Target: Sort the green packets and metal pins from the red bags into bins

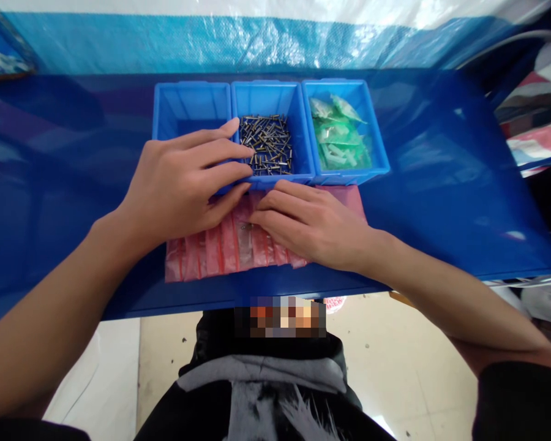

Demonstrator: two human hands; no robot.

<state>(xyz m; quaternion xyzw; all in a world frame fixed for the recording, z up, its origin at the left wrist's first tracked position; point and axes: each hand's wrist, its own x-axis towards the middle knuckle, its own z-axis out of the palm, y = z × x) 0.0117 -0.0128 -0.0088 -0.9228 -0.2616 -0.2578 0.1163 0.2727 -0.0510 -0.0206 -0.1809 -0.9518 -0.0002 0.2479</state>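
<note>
My left hand [188, 177] spreads over the front of the left and middle blue bins, fingers stretched and a little apart. Its fingertips reach the edge of the middle bin [308, 165], where a heap of small metal screws [269, 144] lies. The left thumb points down towards a row of overlapping pink plastic bags [215, 248] in front of the bins. On those bags rests my right hand [310, 223], its thumb and fingers closed at the top of one bag. Small metal pieces [244, 226] show through that bag. The right fingertips are partly hidden.
The left blue bin [193, 95] is partly covered by my hand. Green plastic packets with pale pieces [342, 138] fill the right blue bin [381, 165]. All stand on a blue table [441, 202], with blue and white sheeting [257, 43] behind and cluttered shelving [537, 141] at right.
</note>
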